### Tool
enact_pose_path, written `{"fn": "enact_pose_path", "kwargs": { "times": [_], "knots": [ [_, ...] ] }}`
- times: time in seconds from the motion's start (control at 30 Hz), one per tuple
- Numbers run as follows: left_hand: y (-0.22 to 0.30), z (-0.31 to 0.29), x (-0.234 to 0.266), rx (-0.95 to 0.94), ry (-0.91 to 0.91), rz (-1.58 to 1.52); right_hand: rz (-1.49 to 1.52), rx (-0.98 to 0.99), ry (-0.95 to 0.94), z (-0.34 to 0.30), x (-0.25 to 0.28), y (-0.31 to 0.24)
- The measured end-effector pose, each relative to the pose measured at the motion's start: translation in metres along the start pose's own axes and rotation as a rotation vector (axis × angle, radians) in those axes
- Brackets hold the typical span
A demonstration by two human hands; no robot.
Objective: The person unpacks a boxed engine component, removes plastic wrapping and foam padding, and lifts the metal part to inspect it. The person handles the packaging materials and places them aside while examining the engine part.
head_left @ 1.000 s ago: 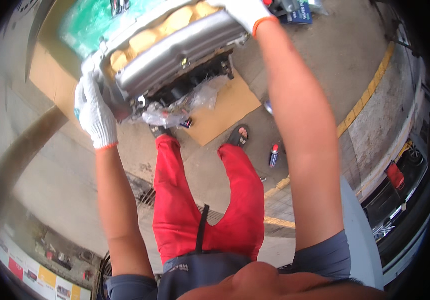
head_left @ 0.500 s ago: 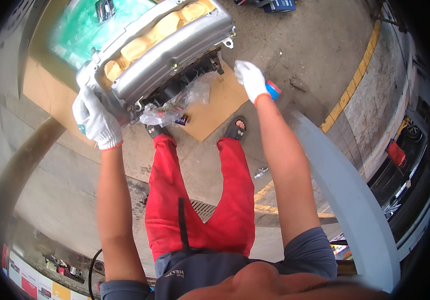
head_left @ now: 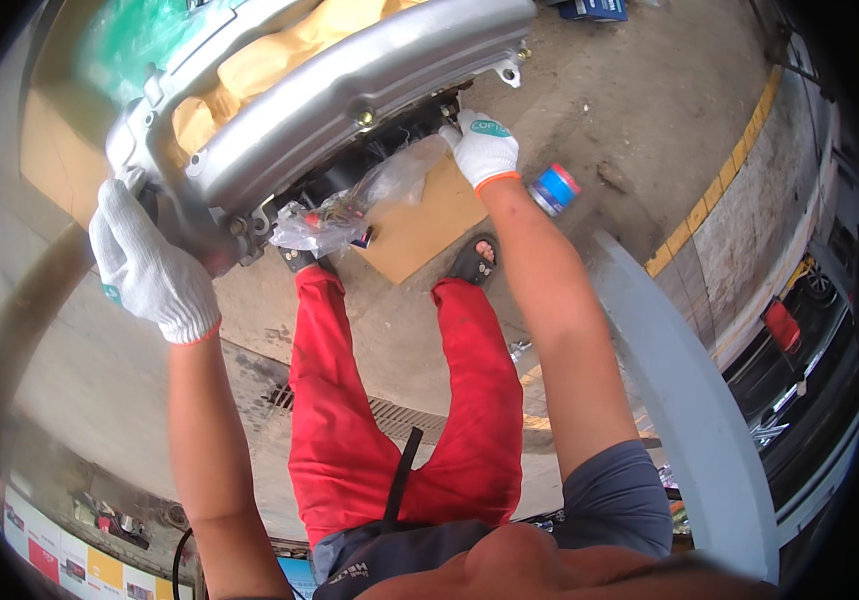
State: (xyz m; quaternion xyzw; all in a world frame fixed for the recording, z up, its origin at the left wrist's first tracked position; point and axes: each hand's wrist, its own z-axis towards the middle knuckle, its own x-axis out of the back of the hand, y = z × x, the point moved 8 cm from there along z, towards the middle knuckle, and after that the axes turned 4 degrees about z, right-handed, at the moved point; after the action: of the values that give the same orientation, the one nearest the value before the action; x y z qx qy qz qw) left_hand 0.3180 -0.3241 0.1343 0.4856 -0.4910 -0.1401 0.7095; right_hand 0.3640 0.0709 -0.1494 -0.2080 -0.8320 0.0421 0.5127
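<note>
engine block (head_left: 320,110) — long axis lower-left to upper-right | left hand (head_left: 145,265) grips end | right hand (head_left: 485,150) clasps underside

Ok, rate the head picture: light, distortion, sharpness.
Head view: even daylight with soft shadows; strong fisheye bend, black corners, the yellow floor line curving near the rim; mild glare on the grey metal engine part; left hand and right hand in white gloves fairly sharp, the rim softer.
</note>
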Motion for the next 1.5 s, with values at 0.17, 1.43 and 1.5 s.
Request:
{"fn": "enact_pose_path", "kwargs": {
  "times": [0.17, 1.43, 1.5],
  "knots": [
    [-0.006, -0.004, 0.002, -0.030, 0.001, 0.014, -0.136, 0.146, -0.080, 0.014, -0.022, 0.000],
    [-0.018, 0.006, 0.004, -0.012, -0.012, -0.009, 0.392, -0.093, -0.047, -0.003, -0.028, 0.024],
    [-0.018, 0.005, 0.004, -0.026, -0.006, -0.007, 0.321, -0.060, -0.045, -0.002, -0.023, 0.019]
  ]
}}
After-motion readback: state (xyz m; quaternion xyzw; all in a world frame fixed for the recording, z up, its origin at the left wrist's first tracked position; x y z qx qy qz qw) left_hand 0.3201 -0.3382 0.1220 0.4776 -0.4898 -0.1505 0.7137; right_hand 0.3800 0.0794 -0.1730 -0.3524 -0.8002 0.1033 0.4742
